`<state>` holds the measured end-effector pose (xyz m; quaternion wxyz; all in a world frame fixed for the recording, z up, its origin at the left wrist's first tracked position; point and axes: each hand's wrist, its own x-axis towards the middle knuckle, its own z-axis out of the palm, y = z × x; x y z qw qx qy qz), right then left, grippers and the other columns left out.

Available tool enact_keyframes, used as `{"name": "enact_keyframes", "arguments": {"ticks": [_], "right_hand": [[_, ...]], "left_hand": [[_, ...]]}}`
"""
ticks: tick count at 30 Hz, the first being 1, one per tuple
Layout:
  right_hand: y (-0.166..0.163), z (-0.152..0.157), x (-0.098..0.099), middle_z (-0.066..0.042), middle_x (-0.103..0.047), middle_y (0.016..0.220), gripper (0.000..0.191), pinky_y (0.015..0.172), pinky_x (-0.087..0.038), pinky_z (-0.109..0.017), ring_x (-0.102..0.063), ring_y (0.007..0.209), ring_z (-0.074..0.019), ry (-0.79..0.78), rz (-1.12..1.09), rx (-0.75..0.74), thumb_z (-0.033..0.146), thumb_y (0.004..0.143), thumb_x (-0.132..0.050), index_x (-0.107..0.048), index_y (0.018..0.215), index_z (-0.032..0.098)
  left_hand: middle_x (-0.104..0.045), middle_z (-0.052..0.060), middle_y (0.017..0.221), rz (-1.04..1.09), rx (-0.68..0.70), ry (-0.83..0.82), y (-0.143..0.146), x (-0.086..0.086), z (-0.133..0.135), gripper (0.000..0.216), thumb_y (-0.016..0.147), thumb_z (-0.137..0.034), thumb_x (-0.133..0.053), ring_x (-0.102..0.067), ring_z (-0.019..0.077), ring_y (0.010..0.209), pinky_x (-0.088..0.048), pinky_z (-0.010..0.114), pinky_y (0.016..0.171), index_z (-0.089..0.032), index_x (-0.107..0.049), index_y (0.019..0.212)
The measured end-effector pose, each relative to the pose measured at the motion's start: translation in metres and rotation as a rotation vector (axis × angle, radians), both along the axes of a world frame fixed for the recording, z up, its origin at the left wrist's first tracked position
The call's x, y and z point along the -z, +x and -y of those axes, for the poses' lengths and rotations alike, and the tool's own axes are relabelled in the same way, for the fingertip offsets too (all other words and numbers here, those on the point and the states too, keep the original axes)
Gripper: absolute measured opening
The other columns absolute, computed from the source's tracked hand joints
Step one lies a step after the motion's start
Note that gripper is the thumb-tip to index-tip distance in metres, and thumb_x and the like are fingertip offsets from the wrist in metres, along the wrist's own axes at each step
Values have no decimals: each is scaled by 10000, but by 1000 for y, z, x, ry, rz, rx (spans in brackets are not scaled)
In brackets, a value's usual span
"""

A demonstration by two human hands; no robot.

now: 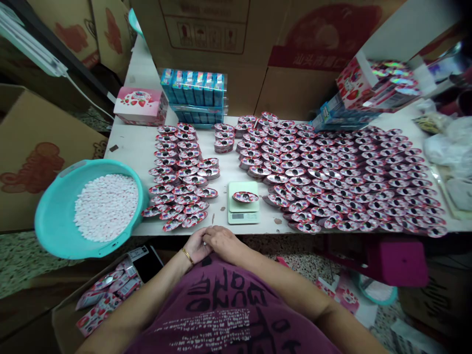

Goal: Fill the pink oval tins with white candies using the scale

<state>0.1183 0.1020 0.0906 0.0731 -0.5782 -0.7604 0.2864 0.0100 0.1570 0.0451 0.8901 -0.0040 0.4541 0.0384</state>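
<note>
Gold-braceleted, the left hand [195, 247] meets the right hand [224, 241] at the near edge of the table [129, 147]. The fingers of both curl shut against each other over a white speck too small to identify. Beside the knee, an open carton [64, 314] holds pink packets [106, 292]. Just beyond the hands, one oval tin [245, 197] lies on a small scale [243, 215]. A turquoise basin [55, 216] at left holds white candies [105, 206]. A smaller group of tins [180, 172] lies left of the scale and a far larger spread [368, 182] right, so the work looks partway through. Blue boxes [193, 93] and cardboard cartons [206, 29] stand behind.
</note>
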Motion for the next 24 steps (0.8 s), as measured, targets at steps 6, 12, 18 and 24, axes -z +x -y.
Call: {"name": "enact_keyframes", "arguments": {"ticks": [6, 12, 18, 24], "right_hand": [[19, 2, 5, -71, -575, 930, 160, 707, -354, -281, -477, 821, -170, 162, -4, 68, 212, 813, -456, -575, 905, 160], [109, -14, 23, -129, -479, 1178, 458, 861, -312, -389, -405, 1060, -256, 156, 215, 430, 309, 789, -502, -418, 1225, 198], [139, -12, 33, -63, -609, 963, 446, 721, -404, -283, -548, 828, -179, -51, -505, 837, 435, 795, -435, -506, 1157, 185], [84, 0, 34, -3, -639, 678, 423, 570, -401, -234, -533, 566, -115, -399, -1304, 1074, 499, 659, -570, -629, 890, 149]], "left_hand": [[-548, 24, 604, -47, -23, 62, 9, -3, -5, 123, 775, -155, -476, -534, 80, 529, -445, 186, 511, -90, -545, 697], [-457, -32, 574, -37, 93, 190, 9, -1, -7, 187, 732, -196, -566, -382, 13, 406, -217, 105, 323, -114, -545, 900], [-260, -101, 479, -172, 297, 517, 31, -18, -9, 445, 687, -441, -572, -202, 3, 333, -64, 140, 331, -148, -516, 1018], [-210, -114, 451, -76, 417, 661, 45, -31, -11, 385, 690, -488, -536, -124, 8, 322, -30, 164, 337, -169, -510, 904]]}}
